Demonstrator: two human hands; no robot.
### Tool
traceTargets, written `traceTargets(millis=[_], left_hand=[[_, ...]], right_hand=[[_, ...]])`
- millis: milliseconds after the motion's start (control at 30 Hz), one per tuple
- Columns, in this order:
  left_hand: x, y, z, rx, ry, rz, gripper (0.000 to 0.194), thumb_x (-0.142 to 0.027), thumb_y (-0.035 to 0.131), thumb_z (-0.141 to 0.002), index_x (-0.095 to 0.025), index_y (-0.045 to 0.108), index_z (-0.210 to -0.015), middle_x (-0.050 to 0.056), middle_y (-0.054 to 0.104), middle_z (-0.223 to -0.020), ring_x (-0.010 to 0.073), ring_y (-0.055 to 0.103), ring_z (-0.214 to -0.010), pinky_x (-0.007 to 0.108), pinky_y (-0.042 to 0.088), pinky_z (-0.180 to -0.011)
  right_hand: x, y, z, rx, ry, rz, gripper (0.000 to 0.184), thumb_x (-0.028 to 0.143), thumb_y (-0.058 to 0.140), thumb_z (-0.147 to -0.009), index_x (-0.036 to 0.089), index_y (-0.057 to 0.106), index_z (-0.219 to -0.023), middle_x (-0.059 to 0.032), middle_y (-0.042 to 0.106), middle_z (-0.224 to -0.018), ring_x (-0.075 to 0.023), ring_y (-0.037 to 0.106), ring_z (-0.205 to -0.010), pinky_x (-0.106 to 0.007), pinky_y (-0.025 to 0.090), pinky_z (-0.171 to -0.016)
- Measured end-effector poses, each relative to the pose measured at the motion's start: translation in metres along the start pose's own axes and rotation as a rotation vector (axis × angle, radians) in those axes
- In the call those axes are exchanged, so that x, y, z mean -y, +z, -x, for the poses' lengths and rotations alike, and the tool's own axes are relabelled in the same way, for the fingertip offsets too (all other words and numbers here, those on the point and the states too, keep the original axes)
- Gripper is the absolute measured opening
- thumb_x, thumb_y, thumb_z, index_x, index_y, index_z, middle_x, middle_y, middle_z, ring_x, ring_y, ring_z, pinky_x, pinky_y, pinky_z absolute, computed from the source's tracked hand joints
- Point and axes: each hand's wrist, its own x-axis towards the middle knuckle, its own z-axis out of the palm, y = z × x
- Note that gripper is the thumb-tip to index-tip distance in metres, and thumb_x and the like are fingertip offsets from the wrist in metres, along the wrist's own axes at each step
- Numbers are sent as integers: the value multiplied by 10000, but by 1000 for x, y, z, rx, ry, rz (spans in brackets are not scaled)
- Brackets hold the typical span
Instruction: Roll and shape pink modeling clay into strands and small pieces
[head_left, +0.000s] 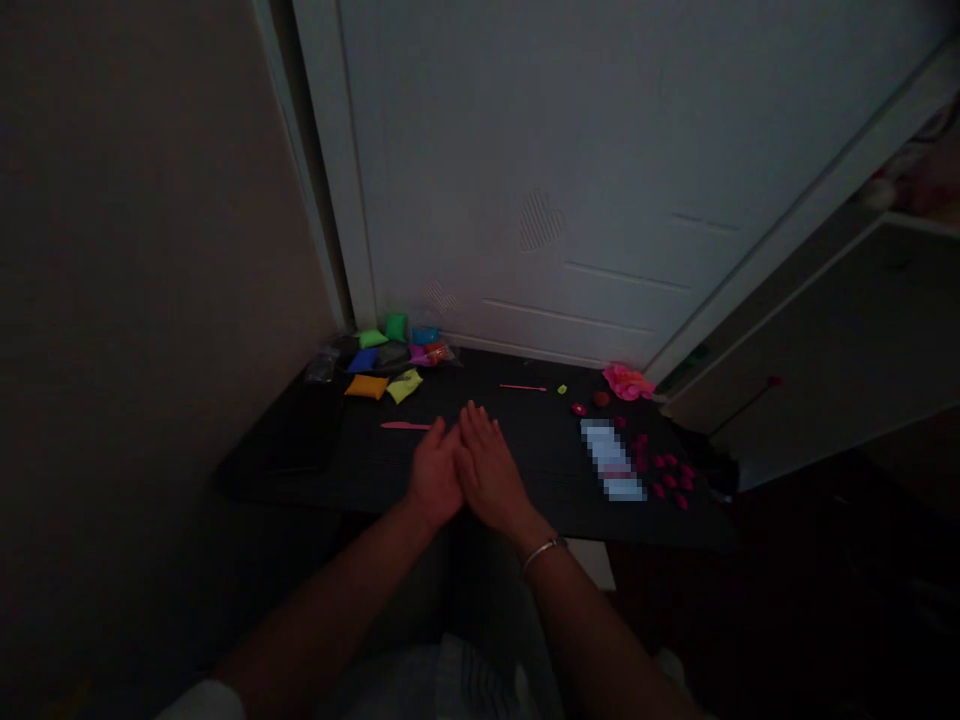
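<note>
Your left hand (435, 478) and right hand (491, 478) meet over worktop (546, 465), near pink knife (403, 426); can't tell grip state.

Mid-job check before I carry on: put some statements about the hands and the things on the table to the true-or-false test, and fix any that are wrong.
1. The left hand and right hand meet. True; whether anything is between them is hidden.
2. The bracelet is on the left wrist. False: it is on the right wrist.
3. A pink knife-shaped tool lies on the dark table by the left hand. True.
4. The orange packet lies to the right of the yellow packet. False: it lies to the left.
5. The small dark-pink pieces are at the table's left end. False: they are toward the right end.
</note>
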Motion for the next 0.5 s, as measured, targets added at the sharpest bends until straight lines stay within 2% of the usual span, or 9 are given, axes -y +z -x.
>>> traceTargets(millis=[67,133,167,200,233,267,333,400,500], left_hand=[[-3,-5,-7,-74,97,-46,550,-466,250,-866,-158,372,-1305,93,425,-1341,204,347,-1255,367,281,-1016],[11,-11,-9,-7,120,-72,483,-413,237,-877,-240,364,-1310,38,385,-1376,191,283,-1291,384,258,-1024],[21,-13,-7,5,84,-85,445,-364,234,-884,-279,381,-1296,15,397,-1369,190,272,-1296,400,248,-1024],[31,-14,-4,22,-10,-96,430,-328,235,-887,-277,408,-1277,18,405,-1363,202,280,-1292,416,238,-1027],[39,-13,0,52,-96,-95,428,-323,246,-886,-247,431,-1264,33,402,-1365,214,298,-1283,414,236,-1029],[42,-12,4,72,-122,-74,429,-336,274,-882,-217,438,-1261,48,400,-1364,212,320,-1271,387,242,-1032],[36,-7,10,56,-55,-19,440,-346,315,-873,-168,441,-1255,77,450,-1320,189,373,-1238,334,268,-1026],[16,-3,10,30,-68,-6,458,-355,316,-872,-139,435,-1258,96,493,-1276,202,401,-1216,351,284,-1018],[-3,-3,2,-65,6,-31,511,-420,268,-875,-131,408,-1274,112,463,-1304,215,361,-1244,383,251,-1030]], right_hand=[[17,5,8,26,-70,-15,522,269,270,-893,80,202,-1374,-123,200,-1444,-190,98,-1344,-425,184,-1082],[30,4,5,13,-98,-8,563,292,326,-875,101,178,-1383,-105,158,-1456,-209,82,-1346,-443,170,-1083],[32,2,0,0,-95,2,574,307,342,-870,125,170,-1387,-89,140,-1461,-216,74,-1347,-456,160,-1082],[31,-2,-7,-20,-79,14,575,321,344,-870,149,166,-1389,-73,124,-1466,-220,62,-1348,-470,150,-1079],[26,-6,-13,-19,-77,20,568,335,335,-876,165,163,-1390,-63,103,-1470,-218,49,-1349,-472,150,-1076],[19,-10,-18,-26,-63,22,556,344,318,-883,169,167,-1389,-62,89,-1472,-215,41,-1349,-472,154,-1074],[5,-15,-19,-10,-39,33,533,348,296,-891,156,203,-1380,-77,95,-1470,-219,44,-1348,-475,148,-1072],[0,-13,-7,21,-35,35,517,325,278,-896,127,230,-1372,-100,138,-1462,-217,68,-1347,-470,144,-1075],[14,-1,13,48,-101,-4,539,292,285,-890,85,187,-1378,-121,154,-1456,-212,82,-1345,-444,169,-1078]])
